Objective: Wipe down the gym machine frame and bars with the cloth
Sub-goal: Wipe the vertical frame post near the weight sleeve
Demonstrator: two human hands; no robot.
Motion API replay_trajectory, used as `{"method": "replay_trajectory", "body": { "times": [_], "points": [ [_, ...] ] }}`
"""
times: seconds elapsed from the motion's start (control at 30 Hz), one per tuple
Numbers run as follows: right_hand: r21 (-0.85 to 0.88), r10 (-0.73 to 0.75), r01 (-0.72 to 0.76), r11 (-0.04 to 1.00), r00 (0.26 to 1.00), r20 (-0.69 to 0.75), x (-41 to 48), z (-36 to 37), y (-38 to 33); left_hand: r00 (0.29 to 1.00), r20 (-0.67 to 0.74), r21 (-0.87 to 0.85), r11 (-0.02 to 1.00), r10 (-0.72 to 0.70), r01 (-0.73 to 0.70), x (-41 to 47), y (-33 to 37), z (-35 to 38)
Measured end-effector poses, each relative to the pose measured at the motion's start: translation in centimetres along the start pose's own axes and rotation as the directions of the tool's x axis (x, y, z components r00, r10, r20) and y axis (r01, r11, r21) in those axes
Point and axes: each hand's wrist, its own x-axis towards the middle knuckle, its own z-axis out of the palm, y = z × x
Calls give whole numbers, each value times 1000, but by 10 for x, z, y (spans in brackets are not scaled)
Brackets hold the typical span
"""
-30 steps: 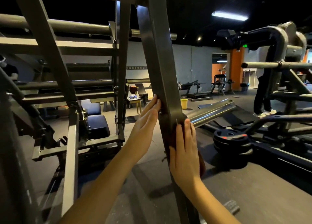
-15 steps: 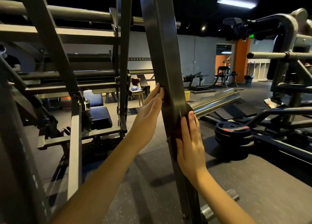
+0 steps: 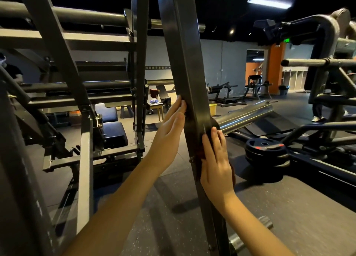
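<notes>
A slanted dark metal frame post of the gym machine runs down the middle of the head view. My left hand lies flat against the post's left side, fingers straight. My right hand presses a dark reddish cloth flat against the post's right face, fingers straight; only a sliver of cloth shows past the palm. A chrome bar sticks out to the right just behind the post.
More grey frame bars and a black seat pad fill the left. Stacked weight plates lie on the rubber floor at right, with another machine behind. A yellow bucket and a wooden chair stand further back.
Both hands have slid up the post a little, the right one carrying the cloth with it. The view has tilted slightly upward.
</notes>
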Motion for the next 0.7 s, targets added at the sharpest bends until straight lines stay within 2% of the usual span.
{"method": "replay_trajectory", "body": {
  "times": [0.2, 0.37, 0.47, 0.53, 0.63, 0.7],
  "points": [
    [34, 30, -26, 999, 993, -113, 76, 10, -9, 1000, -6, -23, 1000, 13, -13, 2, -5, 0],
    [27, -5, 6, 1000, 998, -58, -2, 6, 5, 1000, 4, 13, 1000, 13, -14, 0, -3, 1],
    [87, -3, 9, 996, 997, -71, 1, -2, 7, 1000, -18, 19, 1000, 19, -19, 0, -4, 2],
    [192, 60, -36, 981, 991, -120, 31, -5, -2, 1000, -15, 19, 1000, 22, -21, 1, -7, 2],
    [324, 261, -200, 925, 953, -157, 70, -5, -15, 999, -9, 31, 999, 41, -41, 0, -9, 2],
    [278, 212, -154, 948, 958, -193, 65, -3, -15, 999, -8, 27, 999, 44, -44, 0, -9, 2]
  ]
}}
